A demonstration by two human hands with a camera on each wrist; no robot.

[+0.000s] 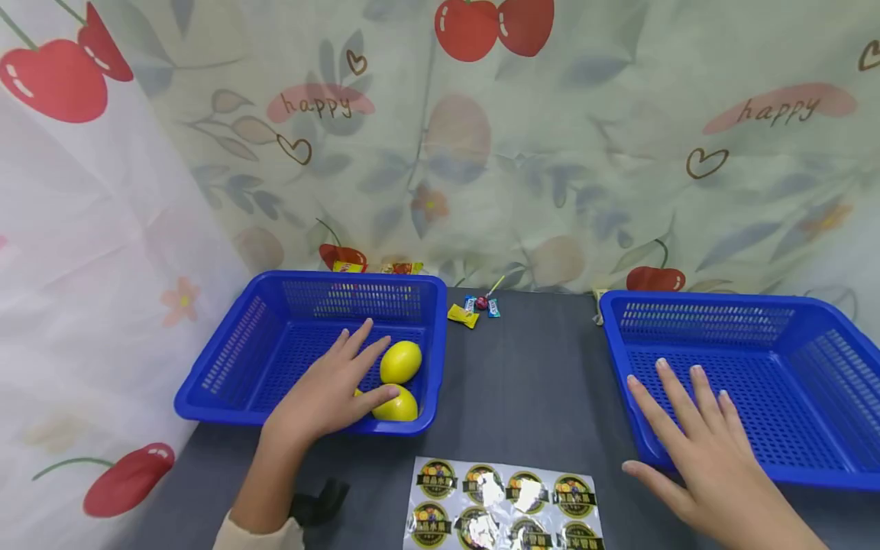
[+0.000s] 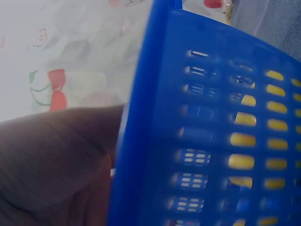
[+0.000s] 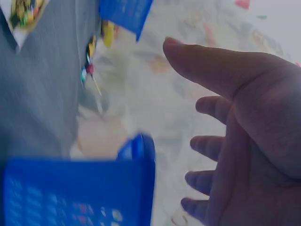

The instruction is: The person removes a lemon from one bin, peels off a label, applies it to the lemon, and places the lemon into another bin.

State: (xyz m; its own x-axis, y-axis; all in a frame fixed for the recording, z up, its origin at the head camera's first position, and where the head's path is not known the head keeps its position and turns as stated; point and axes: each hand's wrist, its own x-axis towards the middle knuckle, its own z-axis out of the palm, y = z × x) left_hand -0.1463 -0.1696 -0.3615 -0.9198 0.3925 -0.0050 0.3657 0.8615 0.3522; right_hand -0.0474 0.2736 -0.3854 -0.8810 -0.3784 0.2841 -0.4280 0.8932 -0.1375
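The left hand [image 1: 330,393] reaches into the left basket [image 1: 227,367], fingers loosely spread over two lemons [image 1: 400,362], gripping neither. The right hand [image 1: 697,435] hovers flat and open over the right basket [image 1: 811,336]. Best curl round one lemon squarely before lifting.

bare table [image 1: 536,389] between baskets; sticker sheet [image 1: 505,506] in front

A sheet of round printed stickers [image 1: 507,506] lies at the near edge of the dark grey surface [image 1: 529,382]. Small wrapped candies [image 1: 474,309] sit at the far middle. A cherry-printed fabric curtain [image 1: 550,153] hangs behind.
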